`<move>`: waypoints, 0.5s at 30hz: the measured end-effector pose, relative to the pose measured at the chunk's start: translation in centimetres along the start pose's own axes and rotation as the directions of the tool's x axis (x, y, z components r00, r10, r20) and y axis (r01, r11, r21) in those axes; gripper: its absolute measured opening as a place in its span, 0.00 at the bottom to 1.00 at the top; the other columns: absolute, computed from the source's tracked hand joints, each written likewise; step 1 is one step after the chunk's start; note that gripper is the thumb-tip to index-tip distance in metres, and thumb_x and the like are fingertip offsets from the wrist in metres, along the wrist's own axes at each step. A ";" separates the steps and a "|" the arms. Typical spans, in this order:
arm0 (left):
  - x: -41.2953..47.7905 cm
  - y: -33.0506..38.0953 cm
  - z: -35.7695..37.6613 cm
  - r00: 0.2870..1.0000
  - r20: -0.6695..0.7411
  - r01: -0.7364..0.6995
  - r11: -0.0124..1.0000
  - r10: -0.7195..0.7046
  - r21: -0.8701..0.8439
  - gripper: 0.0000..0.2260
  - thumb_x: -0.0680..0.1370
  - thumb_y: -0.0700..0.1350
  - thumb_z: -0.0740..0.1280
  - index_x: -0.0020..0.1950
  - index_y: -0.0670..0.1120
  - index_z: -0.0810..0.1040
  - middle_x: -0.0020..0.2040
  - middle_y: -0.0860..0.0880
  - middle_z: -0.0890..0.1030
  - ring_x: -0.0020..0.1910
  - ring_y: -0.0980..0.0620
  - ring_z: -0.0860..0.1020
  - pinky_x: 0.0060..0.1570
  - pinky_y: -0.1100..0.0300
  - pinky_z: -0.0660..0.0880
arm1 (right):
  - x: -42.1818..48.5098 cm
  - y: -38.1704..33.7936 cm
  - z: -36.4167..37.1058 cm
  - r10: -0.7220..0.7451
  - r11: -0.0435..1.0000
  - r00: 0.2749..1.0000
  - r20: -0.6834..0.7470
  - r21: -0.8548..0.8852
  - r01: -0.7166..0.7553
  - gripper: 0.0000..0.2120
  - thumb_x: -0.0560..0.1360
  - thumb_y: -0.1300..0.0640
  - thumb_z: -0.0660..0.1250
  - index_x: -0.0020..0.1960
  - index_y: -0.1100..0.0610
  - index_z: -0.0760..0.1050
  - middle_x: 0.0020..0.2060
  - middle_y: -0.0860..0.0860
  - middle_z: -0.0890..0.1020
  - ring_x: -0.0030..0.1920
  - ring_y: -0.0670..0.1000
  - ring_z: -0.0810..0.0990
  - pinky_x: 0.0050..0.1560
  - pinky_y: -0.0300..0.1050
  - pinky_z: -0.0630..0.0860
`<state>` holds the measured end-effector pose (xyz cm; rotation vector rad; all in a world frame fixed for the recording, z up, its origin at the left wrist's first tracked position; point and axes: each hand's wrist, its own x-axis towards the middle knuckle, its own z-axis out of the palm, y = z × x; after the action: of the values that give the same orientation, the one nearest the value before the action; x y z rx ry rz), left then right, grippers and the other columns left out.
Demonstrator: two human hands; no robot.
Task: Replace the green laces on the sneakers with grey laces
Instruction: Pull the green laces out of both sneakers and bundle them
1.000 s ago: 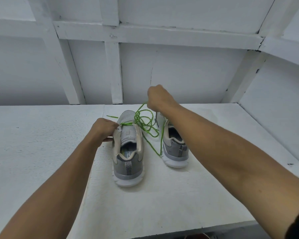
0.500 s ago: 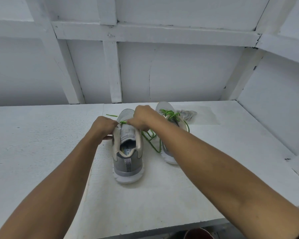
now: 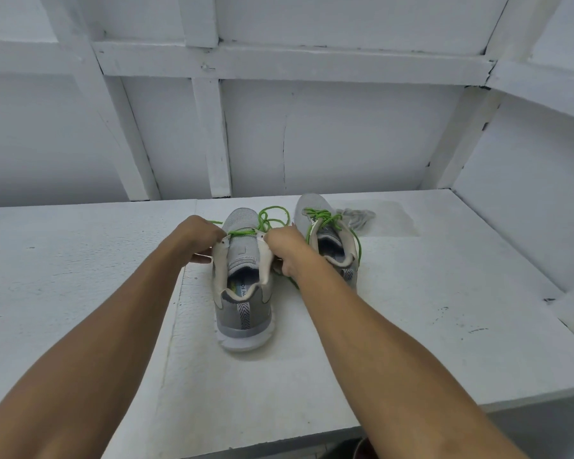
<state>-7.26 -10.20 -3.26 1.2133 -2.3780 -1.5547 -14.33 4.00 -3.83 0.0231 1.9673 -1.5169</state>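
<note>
Two grey sneakers stand heel-toward-me on the white table [image 3: 411, 326]. The left sneaker [image 3: 244, 293] has one span of green lace [image 3: 242, 231] left across its lowest eyelets, the rest looping loose past its toe. My left hand [image 3: 194, 238] grips its left eyelet flap. My right hand [image 3: 284, 246] grips the right flap and the lace there. The right sneaker [image 3: 332, 236] is still laced in green. A bundle of grey laces [image 3: 358, 217] lies just beyond it.
White panelled walls with beams close in the table at the back and right. A dark reddish object [image 3: 362, 448] shows below the table's front edge.
My right hand came down from holding the pulled lace high above the shoes to the left sneaker's right flap. My left hand stayed on the left flap.
</note>
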 end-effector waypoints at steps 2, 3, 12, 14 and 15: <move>0.1 0.2 0.0 1.000 -0.001 -0.019 0.997 0.019 0.076 0.10 0.78 0.40 0.65 0.55 0.38 0.80 0.48 0.41 0.82 0.41 0.47 0.79 0.50 0.50 0.80 | 0.2 0.3 0.1 0.019 1.000 1.000 -0.002 0.024 -0.019 0.09 0.78 0.64 0.56 0.40 0.58 0.69 0.42 0.57 0.75 0.46 0.54 0.74 0.41 0.45 0.70; 0.1 0.4 0.0 0.999 -0.002 -0.041 0.991 0.042 0.131 0.10 0.78 0.41 0.65 0.56 0.38 0.80 0.51 0.40 0.82 0.42 0.46 0.79 0.50 0.49 0.81 | 0.3 0.4 0.3 0.032 0.999 0.999 -0.013 0.037 -0.031 0.09 0.78 0.64 0.56 0.40 0.58 0.69 0.43 0.57 0.75 0.47 0.55 0.74 0.42 0.46 0.70; 0.4 3.1 3.0 0.911 0.097 -0.349 0.623 0.401 0.700 0.10 0.74 0.45 0.67 0.55 0.49 0.82 0.56 0.45 0.80 0.54 0.45 0.77 0.51 0.55 0.76 | 0.4 1.1 0.4 0.000 0.999 0.996 -0.086 0.032 0.002 0.07 0.79 0.63 0.56 0.44 0.61 0.70 0.38 0.55 0.72 0.39 0.53 0.72 0.38 0.44 0.67; 0.7 3.1 3.6 0.903 0.093 -0.341 0.569 0.419 0.749 0.10 0.75 0.48 0.69 0.53 0.47 0.81 0.54 0.44 0.79 0.53 0.44 0.77 0.48 0.55 0.74 | 0.5 1.2 0.5 -0.042 0.999 0.993 -0.109 -0.034 0.038 0.07 0.79 0.63 0.56 0.45 0.62 0.71 0.40 0.56 0.74 0.42 0.55 0.73 0.40 0.45 0.69; 0.7 3.1 3.9 0.904 0.089 -0.335 0.563 0.418 0.756 0.10 0.75 0.49 0.69 0.53 0.47 0.81 0.54 0.44 0.78 0.53 0.44 0.77 0.47 0.55 0.73 | 0.4 1.2 0.5 -0.056 0.997 0.992 -0.117 -0.050 0.051 0.07 0.79 0.64 0.55 0.48 0.62 0.72 0.42 0.57 0.75 0.44 0.55 0.74 0.42 0.46 0.70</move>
<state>-11.26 -7.17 -2.97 0.6835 -3.0390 -0.3091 -13.97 3.82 -5.15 0.0414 2.1122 -1.5342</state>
